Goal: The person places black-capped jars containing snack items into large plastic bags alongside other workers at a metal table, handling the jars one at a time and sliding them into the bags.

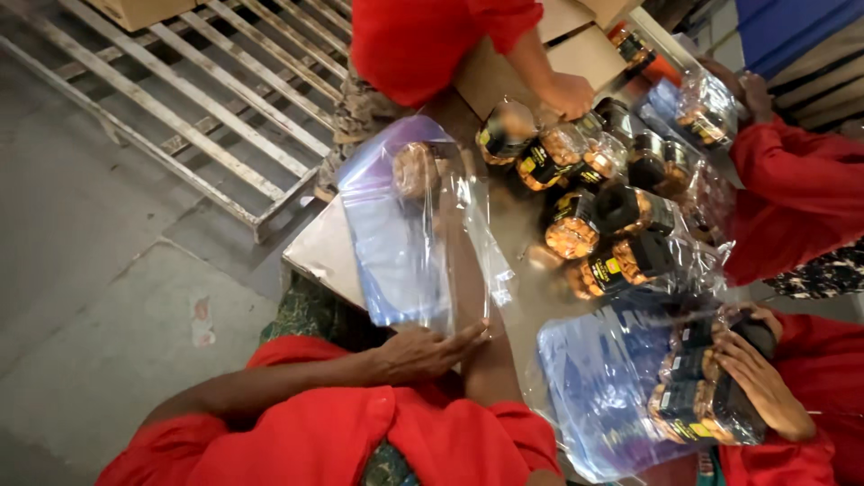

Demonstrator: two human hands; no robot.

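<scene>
A clear plastic bag (396, 243) lies lengthwise on the metal table (324, 252). My left hand (423, 351) presses on the bag's near open end, fingers stretched along its edge. My right forearm runs inside the bag, and my right hand (444, 193), dim through the plastic, is at the far end on a round jar of brown snacks (414, 169). Several more jars (576, 225) with black and yellow labels lie in a heap to the right of the bag.
Three other people in red sleeves work around the table. One hand (571, 94) reaches to the jars from the far side. Another hand (760, 378) at lower right holds jars inside a second bag (594, 387). A wooden pallet (207, 99) lies on the floor at the left.
</scene>
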